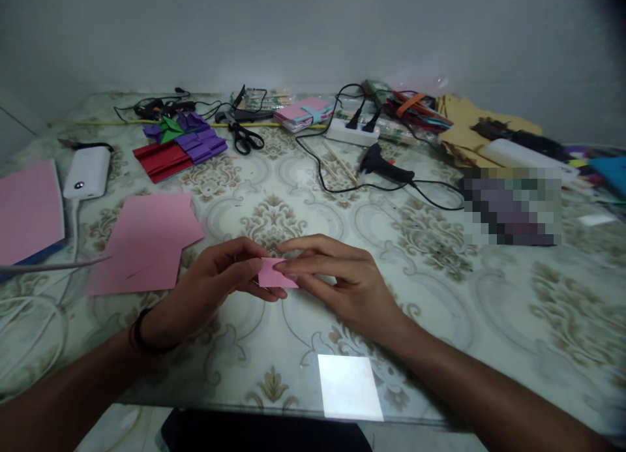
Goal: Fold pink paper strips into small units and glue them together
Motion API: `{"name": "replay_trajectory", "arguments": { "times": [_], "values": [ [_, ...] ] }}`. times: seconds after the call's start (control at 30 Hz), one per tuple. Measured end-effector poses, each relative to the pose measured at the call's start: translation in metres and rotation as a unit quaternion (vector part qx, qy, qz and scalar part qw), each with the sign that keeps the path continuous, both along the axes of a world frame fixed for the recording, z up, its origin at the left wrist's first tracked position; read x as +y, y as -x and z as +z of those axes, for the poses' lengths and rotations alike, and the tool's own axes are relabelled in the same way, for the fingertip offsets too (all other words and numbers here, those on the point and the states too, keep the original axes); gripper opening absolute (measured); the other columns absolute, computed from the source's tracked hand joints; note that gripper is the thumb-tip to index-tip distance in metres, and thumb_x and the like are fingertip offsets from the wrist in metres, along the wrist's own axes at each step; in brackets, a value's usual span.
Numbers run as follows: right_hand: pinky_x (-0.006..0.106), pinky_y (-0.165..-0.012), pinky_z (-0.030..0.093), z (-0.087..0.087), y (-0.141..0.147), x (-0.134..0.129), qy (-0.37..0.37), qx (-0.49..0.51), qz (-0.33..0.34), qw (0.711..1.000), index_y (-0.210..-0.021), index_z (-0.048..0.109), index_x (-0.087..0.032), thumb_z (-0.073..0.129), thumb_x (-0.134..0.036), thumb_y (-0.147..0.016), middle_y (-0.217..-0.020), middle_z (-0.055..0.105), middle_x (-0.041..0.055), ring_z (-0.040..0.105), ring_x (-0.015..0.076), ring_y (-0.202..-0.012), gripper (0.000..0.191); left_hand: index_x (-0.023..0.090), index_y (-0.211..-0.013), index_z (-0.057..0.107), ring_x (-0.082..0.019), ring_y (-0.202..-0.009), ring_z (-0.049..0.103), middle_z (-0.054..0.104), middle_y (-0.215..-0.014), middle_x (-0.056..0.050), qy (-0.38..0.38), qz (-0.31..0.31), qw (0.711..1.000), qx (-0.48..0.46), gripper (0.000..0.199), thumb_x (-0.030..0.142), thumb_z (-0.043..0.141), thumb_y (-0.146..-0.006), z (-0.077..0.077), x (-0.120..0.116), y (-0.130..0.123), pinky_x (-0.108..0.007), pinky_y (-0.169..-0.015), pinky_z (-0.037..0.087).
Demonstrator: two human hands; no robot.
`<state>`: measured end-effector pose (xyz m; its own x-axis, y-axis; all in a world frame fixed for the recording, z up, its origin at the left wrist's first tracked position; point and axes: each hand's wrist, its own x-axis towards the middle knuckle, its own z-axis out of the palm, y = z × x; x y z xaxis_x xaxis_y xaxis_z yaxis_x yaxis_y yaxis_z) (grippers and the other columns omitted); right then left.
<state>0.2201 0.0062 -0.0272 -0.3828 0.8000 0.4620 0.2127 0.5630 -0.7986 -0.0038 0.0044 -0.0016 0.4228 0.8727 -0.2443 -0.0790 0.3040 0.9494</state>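
A small piece of pink paper (272, 274) is held between my two hands above the near middle of the patterned table. My left hand (222, 272) pinches its left end, thumb on top and fingers underneath. From the other side my right hand (345, 272) has its fingertips closed on the right part of the paper. To the left of my hands lies a larger cut pink sheet (147, 243) with a notched right side. A bright white square (351, 387) shows at the table's front edge; whether it is paper or a reflection I cannot tell.
Behind my hands are black-handled scissors (246, 139), folded red and purple paper (180, 153), a white power strip (352, 132) and a black glue gun (386, 165) with its looping cord. A white power bank (88, 171) with a cable sits left. Yellow paper (460, 132) lies back right.
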Motion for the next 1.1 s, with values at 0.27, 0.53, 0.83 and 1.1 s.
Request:
{"name": "replay_trajectory", "arguments": {
  "times": [0.27,0.53,0.83,1.1],
  "values": [
    [0.032,-0.082,0.06,0.0004,0.0017,-0.0005,-0.029,0.009,0.002,1.0,-0.105,0.081,-0.025,0.068,-0.011,-0.096,-0.106,0.073,0.0061,0.071,0.018,-0.096,0.021,0.017,-0.095,0.073,-0.018,-0.084,0.077,0.074,-0.091,-0.002,0.001,-0.019,1.0,0.009,0.02,0.037,0.069,-0.097,-0.0015,-0.001,0.0006,-0.033,-0.085,0.066],
    [0.033,-0.084,0.06,0.0046,-0.0001,-0.0021,-0.026,0.0,0.029,0.999,-0.102,0.078,-0.026,0.066,-0.012,-0.099,-0.108,0.069,0.0059,0.07,0.0176,-0.097,0.018,0.018,-0.093,0.07,-0.016,-0.082,0.078,0.075,-0.086,0.001,-0.006,-0.051,0.999,0.01,0.012,0.03,0.073,-0.094,-0.0039,0.0001,0.0017,-0.027,-0.081,0.065],
    [0.034,-0.088,0.058,0.0066,0.001,-0.0015,-0.011,-0.018,0.035,0.999,-0.092,0.071,-0.023,0.064,-0.009,-0.096,-0.111,0.065,0.0068,0.067,0.0183,-0.101,0.016,0.018,-0.094,0.067,-0.016,-0.083,0.076,0.074,-0.087,-0.001,-0.043,-0.052,0.996,0.054,0.018,0.035,0.072,-0.094,-0.0025,-0.0009,-0.0031,-0.029,-0.079,0.065],
    [0.041,-0.097,0.056,0.009,0.0008,-0.0007,0.004,-0.029,0.033,0.999,-0.098,0.071,-0.023,0.071,-0.014,-0.089,-0.118,0.061,0.0085,0.064,0.0228,-0.111,0.013,0.018,-0.091,0.065,-0.013,-0.071,0.07,0.073,-0.076,0.001,-0.118,-0.026,0.981,0.15,0.014,0.031,0.065,-0.096,0.0011,-0.0012,-0.0037,-0.021,-0.063,0.052]
  ]
}}
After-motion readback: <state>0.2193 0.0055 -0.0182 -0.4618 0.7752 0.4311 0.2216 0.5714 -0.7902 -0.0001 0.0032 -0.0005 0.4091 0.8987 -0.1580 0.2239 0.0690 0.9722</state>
